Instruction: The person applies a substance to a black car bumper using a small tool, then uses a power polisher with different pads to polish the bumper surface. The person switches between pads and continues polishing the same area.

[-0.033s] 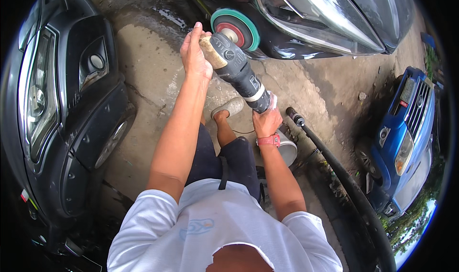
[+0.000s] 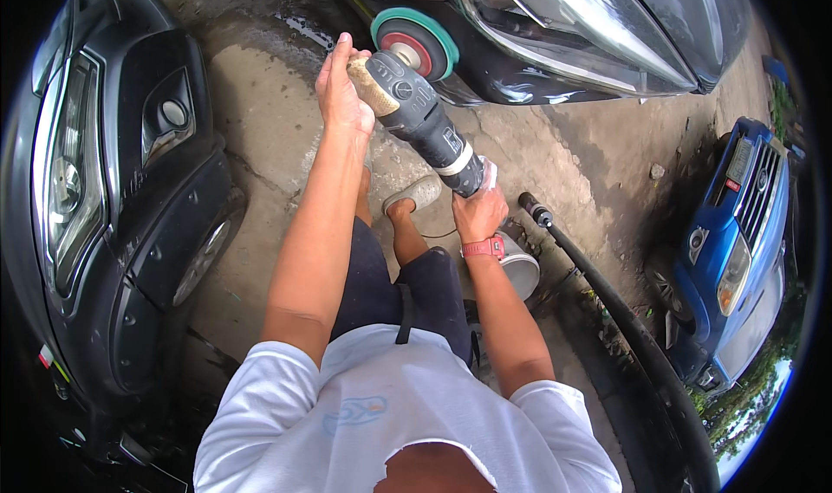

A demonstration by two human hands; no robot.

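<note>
Perhaps tilting the rotary polisher [image 2: 421, 127], held by left grip [image 2: 344, 94] and right grip [image 2: 479, 213], could scuff the bumper [image 2: 496, 70] beside its pad [image 2: 437, 38].

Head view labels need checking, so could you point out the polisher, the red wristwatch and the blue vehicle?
Polisher [image 2: 425, 132]: head view, on its dark body.
Red wristwatch [image 2: 481, 249]: head view, on its band.
Blue vehicle [image 2: 734, 278]: head view, on its headlight.

Left grip [image 2: 345, 94] cupped, right grip [image 2: 481, 213] curled
</note>
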